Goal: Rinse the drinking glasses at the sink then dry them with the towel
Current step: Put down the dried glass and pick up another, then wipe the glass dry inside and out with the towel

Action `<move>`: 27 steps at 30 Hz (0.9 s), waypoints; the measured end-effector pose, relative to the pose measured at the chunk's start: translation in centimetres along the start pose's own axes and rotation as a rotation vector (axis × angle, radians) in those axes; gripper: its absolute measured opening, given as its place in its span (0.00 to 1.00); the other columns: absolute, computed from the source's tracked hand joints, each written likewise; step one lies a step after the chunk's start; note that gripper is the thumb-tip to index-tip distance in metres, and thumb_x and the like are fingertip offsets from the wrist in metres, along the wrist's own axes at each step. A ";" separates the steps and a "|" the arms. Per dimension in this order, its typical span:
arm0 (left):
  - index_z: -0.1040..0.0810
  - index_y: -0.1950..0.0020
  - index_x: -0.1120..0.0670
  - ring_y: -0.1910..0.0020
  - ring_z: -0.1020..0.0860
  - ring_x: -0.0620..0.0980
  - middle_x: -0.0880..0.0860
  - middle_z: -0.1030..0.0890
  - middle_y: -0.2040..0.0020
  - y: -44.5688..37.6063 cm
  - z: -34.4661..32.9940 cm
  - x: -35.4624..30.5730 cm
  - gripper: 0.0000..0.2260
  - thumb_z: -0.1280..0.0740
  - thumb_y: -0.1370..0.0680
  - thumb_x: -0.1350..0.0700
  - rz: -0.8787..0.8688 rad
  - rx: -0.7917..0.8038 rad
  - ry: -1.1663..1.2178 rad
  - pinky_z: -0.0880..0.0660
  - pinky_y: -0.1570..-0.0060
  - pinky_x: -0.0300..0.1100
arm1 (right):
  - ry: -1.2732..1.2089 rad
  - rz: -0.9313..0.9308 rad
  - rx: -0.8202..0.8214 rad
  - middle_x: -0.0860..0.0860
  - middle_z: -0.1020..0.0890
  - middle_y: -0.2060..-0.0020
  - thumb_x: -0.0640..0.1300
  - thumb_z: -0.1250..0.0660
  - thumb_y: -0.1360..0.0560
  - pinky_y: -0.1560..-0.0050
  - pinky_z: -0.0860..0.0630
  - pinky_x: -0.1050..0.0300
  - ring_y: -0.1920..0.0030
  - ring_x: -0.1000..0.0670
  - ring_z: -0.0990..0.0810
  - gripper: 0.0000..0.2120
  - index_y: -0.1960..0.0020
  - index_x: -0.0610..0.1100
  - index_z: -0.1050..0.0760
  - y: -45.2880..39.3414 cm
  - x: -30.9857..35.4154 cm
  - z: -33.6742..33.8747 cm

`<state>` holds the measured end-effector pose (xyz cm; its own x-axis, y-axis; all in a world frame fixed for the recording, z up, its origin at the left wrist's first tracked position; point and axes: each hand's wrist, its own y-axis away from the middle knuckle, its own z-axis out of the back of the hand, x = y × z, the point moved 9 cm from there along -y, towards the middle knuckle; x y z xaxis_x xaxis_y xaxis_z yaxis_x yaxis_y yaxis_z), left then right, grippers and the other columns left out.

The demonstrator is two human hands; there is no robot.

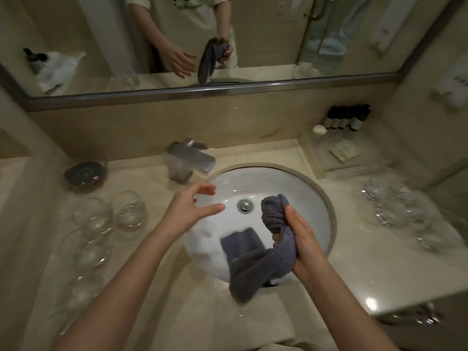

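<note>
Right hand [302,239] gripped a grey towel [255,257], fingers curled round its bunched upper part; the rest of the towel hung down over the front of the white round sink basin [298,188], loose end draped past the basin's near rim. Left hand [192,209] was empty, fingers spread and relaxed, hovering over the left part of the basin, near the towel but apart from it. Drain plug [244,205] sat in the basin between the two hands. Chrome square faucet [192,158] stood at the back left of the basin; no water stream could be made out.

Drinking glasses were on the beige stone counter [354,262] on both sides of the sink. Left group of glasses [109,219]: several clear rounded tumblers, standing close together, left of the left forearm; blur made the count unclear. Right group of glasses [395,203]: more clear glasses clustered right of the basin, also blurred. No glass was in either hand.

A dark round dish [84,176] sat behind the left glasses. Small dark toiletry bottles [348,120] lined the back right corner by the wall, a white soap [319,129] just beside them, on a tray [316,158] holding a pale packet [345,150]. The mirror [253,34] above reflected both hands and the towel.
</note>
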<state>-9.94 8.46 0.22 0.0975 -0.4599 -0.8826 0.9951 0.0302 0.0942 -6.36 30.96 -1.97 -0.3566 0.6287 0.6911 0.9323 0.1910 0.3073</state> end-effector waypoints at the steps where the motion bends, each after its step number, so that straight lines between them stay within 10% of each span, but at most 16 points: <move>1: 0.22 0.47 0.48 0.51 0.22 0.32 0.44 0.18 0.51 0.1 -1.3 -0.7 0.17 0.21 0.32 0.56 -0.008 0.009 0.022 0.29 0.48 0.35 | -0.023 0.011 -0.022 0.51 0.24 0.63 0.51 0.24 0.35 0.65 0.25 0.67 0.66 0.57 0.25 0.16 0.52 0.44 0.22 0.3 0.9 0.8; 7: 0.21 0.46 0.50 0.48 0.20 0.42 0.45 0.17 0.51 -1.6 -12.9 -7.0 0.15 0.23 0.30 0.53 -0.046 0.162 0.075 0.25 0.48 0.37 | -0.177 0.127 -0.267 0.53 0.25 0.67 0.51 0.36 0.26 0.68 0.26 0.70 0.70 0.61 0.25 0.09 0.52 0.45 0.26 2.6 7.0 10.4; 12: 0.23 0.42 0.51 0.45 0.23 0.44 0.47 0.19 0.48 -3.8 -23.2 -11.9 0.18 0.23 0.29 0.53 -0.074 0.323 0.059 0.28 0.48 0.35 | -0.201 0.237 -0.271 0.55 0.28 0.65 0.57 0.16 0.48 0.67 0.29 0.72 0.68 0.61 0.28 0.31 0.53 0.46 0.25 3.7 10.8 16.0; 16: 0.25 0.36 0.53 0.40 0.25 0.46 0.50 0.21 0.43 -5.1 -32.3 -14.9 0.24 0.23 0.30 0.52 -0.072 0.481 0.031 0.30 0.45 0.37 | -0.368 0.236 -0.338 0.55 0.32 0.65 0.50 0.20 0.36 0.68 0.31 0.72 0.69 0.61 0.31 0.27 0.47 0.42 0.32 3.7 11.5 20.9; 19: 0.27 0.33 0.52 0.36 0.26 0.49 0.52 0.22 0.37 -6.0 -37.9 -16.5 0.28 0.22 0.30 0.52 -0.071 0.549 0.001 0.31 0.43 0.38 | -0.377 0.188 -0.584 0.56 0.24 0.48 0.51 0.34 0.25 0.50 0.29 0.74 0.50 0.58 0.22 0.32 0.27 0.37 0.37 4.9 11.1 25.8; 27: 0.34 0.27 0.53 0.36 0.29 0.51 0.55 0.34 0.33 -7.9 -45.5 -17.4 0.42 0.19 0.36 0.49 -0.059 0.445 -0.150 0.31 0.39 0.40 | -0.252 0.094 -0.658 0.51 0.19 0.54 0.50 0.39 0.25 0.48 0.29 0.68 0.55 0.56 0.20 0.21 0.36 0.40 0.27 5.7 12.1 29.6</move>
<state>-18.77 56.60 -6.16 0.0046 -0.5736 -0.8191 0.8916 -0.3685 0.2630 -3.55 61.99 -11.19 -0.1771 0.7908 0.5859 0.6994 -0.3177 0.6402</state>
